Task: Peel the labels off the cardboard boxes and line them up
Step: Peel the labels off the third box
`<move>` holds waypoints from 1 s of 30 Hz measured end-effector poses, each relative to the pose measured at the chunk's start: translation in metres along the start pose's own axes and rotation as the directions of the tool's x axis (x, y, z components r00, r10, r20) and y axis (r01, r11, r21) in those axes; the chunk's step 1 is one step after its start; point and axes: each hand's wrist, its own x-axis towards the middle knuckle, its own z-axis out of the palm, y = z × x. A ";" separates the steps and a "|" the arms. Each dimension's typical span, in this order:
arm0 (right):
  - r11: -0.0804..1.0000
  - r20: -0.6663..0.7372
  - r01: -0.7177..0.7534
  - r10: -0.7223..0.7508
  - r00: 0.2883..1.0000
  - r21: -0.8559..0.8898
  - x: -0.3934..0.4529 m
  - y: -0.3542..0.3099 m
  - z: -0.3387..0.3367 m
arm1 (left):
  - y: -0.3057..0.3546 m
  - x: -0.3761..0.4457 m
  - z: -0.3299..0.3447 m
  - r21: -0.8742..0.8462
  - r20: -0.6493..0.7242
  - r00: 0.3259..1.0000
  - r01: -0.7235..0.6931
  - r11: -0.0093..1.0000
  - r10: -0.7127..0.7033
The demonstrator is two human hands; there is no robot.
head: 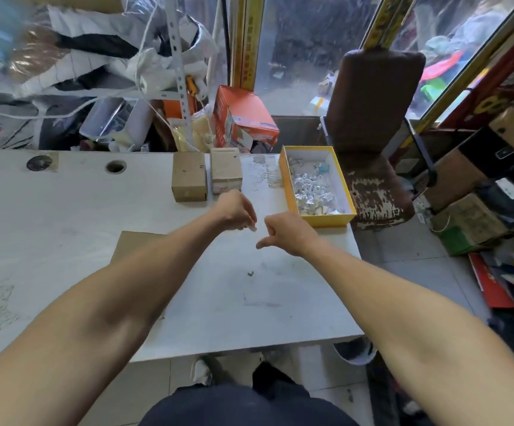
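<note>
Left hand (236, 212) pinching a small white scrap (253, 229), right hand (283, 230) curled empty; likely next: drop it in the yellow box (289, 182).

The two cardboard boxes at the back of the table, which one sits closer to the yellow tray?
The paler right-hand box. It stands between the darker brown box and the yellow tray.

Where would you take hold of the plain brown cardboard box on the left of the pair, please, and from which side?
Take the plain brown cardboard box from above, across its two long side faces. It lies flat on the white table, and its left side is free. On the right, the paler cardboard box sits close, leaving a narrow gap, so a thumb on the near end face may be easier.
</note>
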 end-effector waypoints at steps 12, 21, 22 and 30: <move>0.954 -0.151 -0.275 0.290 0.945 0.118 0.060 0.155 -0.059 | 0.088 0.121 0.028 0.072 -0.234 0.968 -0.071 0.995 0.086; 0.945 -0.182 -0.290 0.314 0.932 0.148 0.127 0.220 -0.094 | 0.140 0.216 0.040 0.143 -0.292 0.952 -0.051 0.988 0.091; 0.947 -0.188 -0.286 0.311 0.932 0.148 0.133 0.225 -0.097 | 0.145 0.224 0.038 0.134 -0.295 0.952 -0.045 0.990 0.083; 0.954 -0.200 -0.274 0.294 0.935 0.123 0.157 0.253 -0.108 | 0.161 0.264 0.038 0.152 -0.216 0.974 -0.027 0.988 0.060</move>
